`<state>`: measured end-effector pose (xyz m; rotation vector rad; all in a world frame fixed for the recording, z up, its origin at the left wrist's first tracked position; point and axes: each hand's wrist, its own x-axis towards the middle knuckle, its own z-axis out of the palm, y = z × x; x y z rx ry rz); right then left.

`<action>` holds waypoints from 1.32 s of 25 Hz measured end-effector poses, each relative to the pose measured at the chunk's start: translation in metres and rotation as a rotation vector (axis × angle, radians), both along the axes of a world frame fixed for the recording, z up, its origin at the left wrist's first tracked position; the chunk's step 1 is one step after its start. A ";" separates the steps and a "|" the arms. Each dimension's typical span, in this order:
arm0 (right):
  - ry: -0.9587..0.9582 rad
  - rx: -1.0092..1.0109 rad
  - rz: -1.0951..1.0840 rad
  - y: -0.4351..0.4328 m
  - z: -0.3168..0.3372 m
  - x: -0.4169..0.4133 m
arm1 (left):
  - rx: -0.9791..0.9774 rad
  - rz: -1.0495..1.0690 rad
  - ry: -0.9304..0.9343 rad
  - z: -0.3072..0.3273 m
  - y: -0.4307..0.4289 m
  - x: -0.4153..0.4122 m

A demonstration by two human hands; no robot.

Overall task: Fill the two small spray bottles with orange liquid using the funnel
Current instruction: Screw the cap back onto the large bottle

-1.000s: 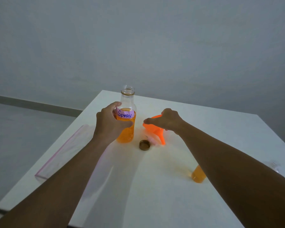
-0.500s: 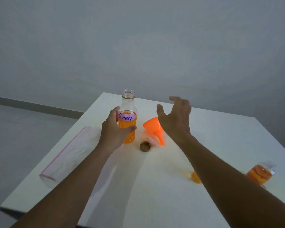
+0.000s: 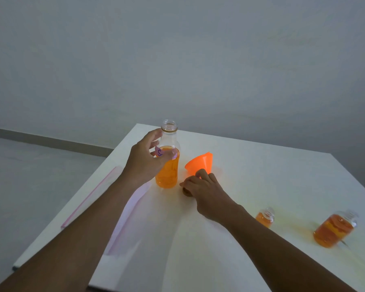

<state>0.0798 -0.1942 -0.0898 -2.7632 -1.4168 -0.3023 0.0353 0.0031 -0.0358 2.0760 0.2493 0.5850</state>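
A tall clear plastic bottle, about half full of orange liquid and uncapped, is being gripped by the left hand. The fingers and thumb are being wrapped round its pale purple label. The bottle is being kept upright on the white table, towards the far left corner, with only a little bare surface left between it and the far edge.

Just to its right, an orange plastic funnel is being left lying on its side, wide mouth up and away. Beside the bottle's base, a small brown round cap is being covered and pinched by the curled fingers of the right hand; most of the cap is being hidden by them. One fingertip is being held against the funnel's narrow end.

Two small clear spray bottles are being kept well apart from this group, on the right part of the table. The nearer small bottle is being partly hidden by the right forearm. The larger small bottle is standing close to the right edge. Orange liquid is being held in both.

A clear zip-top plastic bag is lying flat along the left edge. A broad open stretch of table is being left between the funnel and the far right corner.
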 end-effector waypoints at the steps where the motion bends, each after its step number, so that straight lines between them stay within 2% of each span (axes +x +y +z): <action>1: 0.000 0.005 0.019 0.000 -0.001 0.001 | 0.027 -0.011 -0.002 0.001 0.001 0.000; 3: 0.039 0.044 0.038 0.000 -0.003 0.002 | 0.070 -0.012 -0.004 0.003 0.003 0.001; 5: 0.128 0.209 0.024 -0.002 0.002 0.001 | 0.084 -0.008 0.013 0.003 0.005 0.002; 9: 0.299 0.976 -0.109 -0.002 0.055 -0.008 | 0.066 -0.018 0.023 0.004 0.009 0.003; 11: 0.440 1.159 -0.179 0.005 0.094 0.001 | 0.058 -0.017 0.028 0.005 0.008 0.003; 15: 0.490 1.042 -0.062 0.036 0.141 0.025 | 0.051 -0.059 0.080 0.009 0.015 0.004; 20: 0.380 0.962 -0.025 0.067 0.142 0.047 | 0.034 -0.142 0.164 0.014 0.026 0.008; 26: 0.175 0.477 0.056 0.095 0.135 0.046 | -0.006 -0.195 0.209 0.002 0.030 0.008; 33: 0.147 0.343 0.126 0.105 0.132 0.052 | 0.123 -0.165 0.227 -0.009 0.028 0.012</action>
